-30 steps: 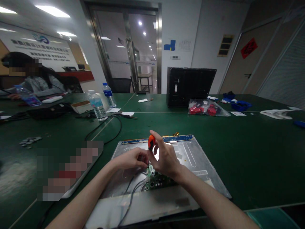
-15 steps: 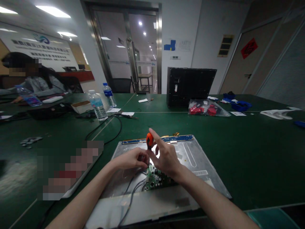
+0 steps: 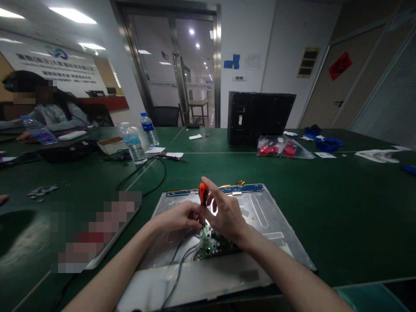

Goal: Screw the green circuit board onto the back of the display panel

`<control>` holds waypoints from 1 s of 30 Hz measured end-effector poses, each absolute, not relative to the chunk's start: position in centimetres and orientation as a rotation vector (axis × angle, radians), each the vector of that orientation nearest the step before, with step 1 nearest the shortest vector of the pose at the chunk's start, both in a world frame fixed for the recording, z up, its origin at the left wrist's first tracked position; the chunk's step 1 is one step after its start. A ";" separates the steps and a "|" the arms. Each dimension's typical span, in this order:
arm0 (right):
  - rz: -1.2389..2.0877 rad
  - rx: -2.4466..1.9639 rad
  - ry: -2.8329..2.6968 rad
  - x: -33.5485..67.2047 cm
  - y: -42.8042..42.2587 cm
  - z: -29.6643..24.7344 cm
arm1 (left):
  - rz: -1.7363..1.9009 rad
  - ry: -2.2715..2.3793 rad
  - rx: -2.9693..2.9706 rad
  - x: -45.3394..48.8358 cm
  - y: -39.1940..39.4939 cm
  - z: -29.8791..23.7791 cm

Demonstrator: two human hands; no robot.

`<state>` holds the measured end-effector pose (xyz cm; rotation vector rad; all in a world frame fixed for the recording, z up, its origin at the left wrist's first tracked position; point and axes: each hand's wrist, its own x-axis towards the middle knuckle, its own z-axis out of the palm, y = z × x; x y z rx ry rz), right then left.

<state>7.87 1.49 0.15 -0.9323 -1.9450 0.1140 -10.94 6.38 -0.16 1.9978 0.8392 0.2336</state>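
Note:
An orange-and-black screwdriver [image 3: 203, 193] stands nearly upright over a green circuit board [image 3: 214, 243]. My right hand [image 3: 227, 216] is closed around it, with the index finger resting on top of the handle. My left hand [image 3: 190, 215] is pinched low beside the shaft, at the board's upper left corner. What its fingertips hold is hidden. Both hands are over the metal back of a display panel [image 3: 273, 221], which lies flat. Along the panel's far edge runs a narrow blue circuit strip [image 3: 250, 189]. Dark cables [image 3: 178, 273] lead from the board's left side across the panel.
Water bottles [image 3: 134, 145] and a black cable [image 3: 165, 173] are at the left. A black monitor casing [image 3: 261, 119] stands behind, near a plastic bag with red items [image 3: 282, 148]. Blue trays [image 3: 329, 144] lie at the far right. Another person [image 3: 58, 112] sits at the far left.
The screwdriver handle and my right index finger have shifted very slightly left. My left hand stays in place. Part of another hand has appeared at the left edge.

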 end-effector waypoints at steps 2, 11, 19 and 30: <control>0.118 -0.919 -1.945 7.9 1.5 0.2 | 0.224 0.830 2.004 -11.0 6.6 -0.4; 0.104 -0.876 -1.913 7.8 1.2 0.6 | 0.195 0.834 1.969 -10.8 6.4 -0.1; 0.122 -0.908 -1.940 7.8 1.4 0.2 | 0.243 0.864 1.931 -10.8 6.2 -0.2; 0.129 -0.936 -1.949 7.8 1.2 0.4 | 0.236 0.793 2.009 -11.1 6.4 -0.4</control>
